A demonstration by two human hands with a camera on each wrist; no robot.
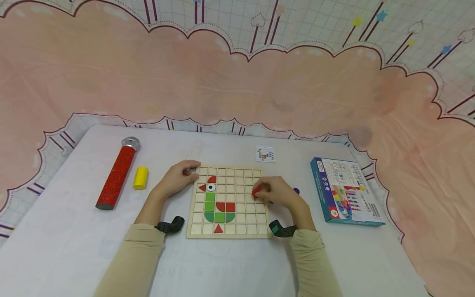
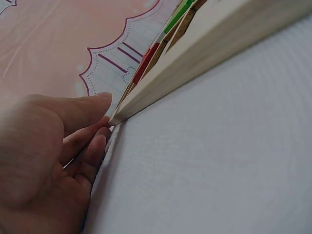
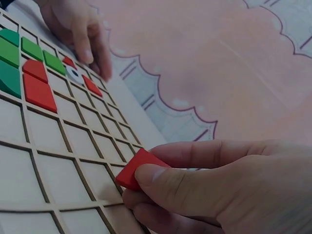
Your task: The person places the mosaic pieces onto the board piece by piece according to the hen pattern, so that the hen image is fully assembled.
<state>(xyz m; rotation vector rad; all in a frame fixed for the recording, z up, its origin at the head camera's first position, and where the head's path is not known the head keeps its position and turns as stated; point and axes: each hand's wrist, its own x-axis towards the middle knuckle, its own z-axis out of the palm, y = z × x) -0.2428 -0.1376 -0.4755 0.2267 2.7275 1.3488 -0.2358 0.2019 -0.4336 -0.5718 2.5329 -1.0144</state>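
A square wooden grid board (image 1: 245, 231) lies on the table, with red and green tiles and a white disc with a dark centre (image 1: 211, 187) set in its left half. My right hand (image 1: 276, 190) pinches a red tile (image 3: 139, 170) between thumb and fingers over the board's right columns; the fingers partly cover its shape. At the far left corner, my left hand (image 1: 179, 178) rests its fingertips against the board's edge. In the left wrist view, thumb (image 2: 92, 103) and fingers lie loosely by that corner. Green squares (image 1: 210, 202) and a red square (image 1: 230, 207) fill some cells.
Behind the board lies a small picture card (image 1: 265, 154). A red microphone (image 1: 118, 173) and a yellow cylinder (image 1: 140, 178) are at left. A flat box (image 1: 346, 192) lies at right. Partly behind the right hand is a small blue object (image 1: 296, 190).
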